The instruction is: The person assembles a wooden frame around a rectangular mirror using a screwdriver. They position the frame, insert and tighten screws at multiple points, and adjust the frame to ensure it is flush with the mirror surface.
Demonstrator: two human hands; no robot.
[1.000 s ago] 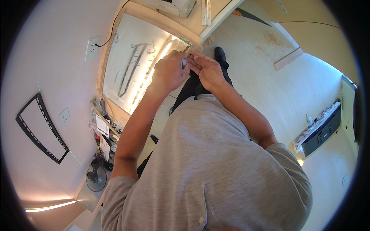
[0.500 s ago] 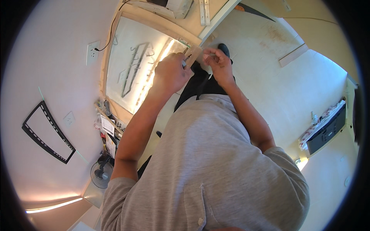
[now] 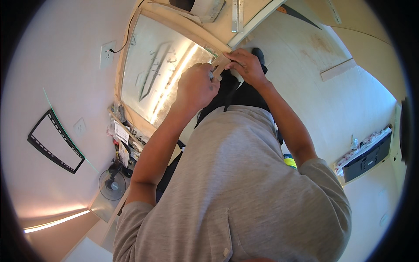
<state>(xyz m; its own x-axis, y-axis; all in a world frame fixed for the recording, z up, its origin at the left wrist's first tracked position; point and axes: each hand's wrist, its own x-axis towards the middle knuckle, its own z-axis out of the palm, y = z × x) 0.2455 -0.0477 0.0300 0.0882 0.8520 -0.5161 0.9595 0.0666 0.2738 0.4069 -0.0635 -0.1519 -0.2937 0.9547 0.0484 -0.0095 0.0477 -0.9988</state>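
Observation:
My left hand (image 3: 197, 85) is closed round a small tool, mostly hidden in the fist; only a bit of a grey part and a dark thin tip show at the fingers. That tip points at a pale wooden strip (image 3: 221, 65) on the near right edge of the wooden-framed panel. My right hand (image 3: 248, 65) pinches at the strip's right side, thumb and fingers bent together; what lies between them is too small to make out. The framed panel (image 3: 144, 56) has a glossy, light-reflecting surface and reaches away to the left of both hands.
On the wooden top lies a metal hinge-like strip (image 3: 237, 16), with a white box (image 3: 207, 9) beside it. A handsaw (image 3: 301, 16) is at the far right. A fan (image 3: 112, 184) and a cluttered shelf (image 3: 124, 131) stand at the left. A black bracket (image 3: 56, 142) is on the wall.
My right hand has moved left and closed in on the wooden strip; its fingers were apart from it before. My left hand has stayed nearly in place. The whole view has shifted slightly.

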